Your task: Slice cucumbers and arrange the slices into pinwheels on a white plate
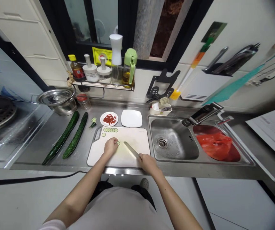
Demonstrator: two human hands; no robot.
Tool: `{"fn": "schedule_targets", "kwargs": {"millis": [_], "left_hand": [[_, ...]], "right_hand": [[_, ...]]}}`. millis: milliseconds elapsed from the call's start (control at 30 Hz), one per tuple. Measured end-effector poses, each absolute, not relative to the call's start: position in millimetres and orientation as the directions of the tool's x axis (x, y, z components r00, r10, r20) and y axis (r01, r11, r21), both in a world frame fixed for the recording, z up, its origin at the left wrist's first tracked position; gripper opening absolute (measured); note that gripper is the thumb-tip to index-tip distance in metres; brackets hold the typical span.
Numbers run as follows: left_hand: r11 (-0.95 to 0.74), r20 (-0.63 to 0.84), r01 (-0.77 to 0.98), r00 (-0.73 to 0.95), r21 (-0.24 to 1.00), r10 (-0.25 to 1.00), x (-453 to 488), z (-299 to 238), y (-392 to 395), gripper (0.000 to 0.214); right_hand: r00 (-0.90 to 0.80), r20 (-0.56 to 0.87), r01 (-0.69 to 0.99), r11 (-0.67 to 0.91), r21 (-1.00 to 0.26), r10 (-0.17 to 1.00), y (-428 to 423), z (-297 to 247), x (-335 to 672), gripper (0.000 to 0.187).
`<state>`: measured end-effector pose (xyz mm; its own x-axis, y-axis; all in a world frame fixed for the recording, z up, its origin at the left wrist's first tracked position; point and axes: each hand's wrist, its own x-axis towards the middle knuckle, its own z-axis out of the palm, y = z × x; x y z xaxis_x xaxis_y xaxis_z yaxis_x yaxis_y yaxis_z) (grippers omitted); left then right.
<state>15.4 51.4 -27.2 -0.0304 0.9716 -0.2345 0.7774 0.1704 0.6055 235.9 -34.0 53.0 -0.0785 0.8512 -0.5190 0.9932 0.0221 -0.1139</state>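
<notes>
A white cutting board point(137, 140) lies on the steel counter in front of me. My left hand point(110, 146) rests on the board with fingers curled over a piece of cucumber point(118, 143), mostly hidden under it. My right hand point(147, 162) is closed around the handle of a knife point(131, 149), whose blade points up-left toward the left hand. A row of cucumber slices point(110, 130) lies along the board's far edge, with one more slice point(103, 134) just below it.
Two whole cucumbers point(67, 136) lie left of the board. Cucumber ends point(93, 122), a plate of red chopped food point(109, 119) and a bare white plate point(131, 118) sit behind it. A sink point(173, 140) with a faucet point(203, 114) is right; a pot point(57, 100) stands far left.
</notes>
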Motion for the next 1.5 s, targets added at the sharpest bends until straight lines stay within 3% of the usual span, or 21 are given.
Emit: {"fn": "schedule_targets", "kwargs": {"millis": [233, 733, 1500], "left_hand": [[0.251, -0.276, 0.715, -0.084, 0.652, 0.957, 12, -27, 53, 0.009], [0.439, -0.255, 0.63, -0.364, 0.641, 0.896, -58, -29, 81, 0.013], [0.481, -0.237, 0.698, -0.423, 0.531, 0.875, -65, -34, 94, 0.014]], "right_hand": [[-0.065, -0.514, 0.992, -0.002, -0.128, 0.855, -33, 52, 240, 0.032], [-0.051, -0.543, 0.991, -0.025, -0.131, 0.838, -28, 49, 238, 0.032], [-0.046, -0.544, 0.987, -0.047, -0.156, 0.838, -25, 46, 238, 0.034]]}}
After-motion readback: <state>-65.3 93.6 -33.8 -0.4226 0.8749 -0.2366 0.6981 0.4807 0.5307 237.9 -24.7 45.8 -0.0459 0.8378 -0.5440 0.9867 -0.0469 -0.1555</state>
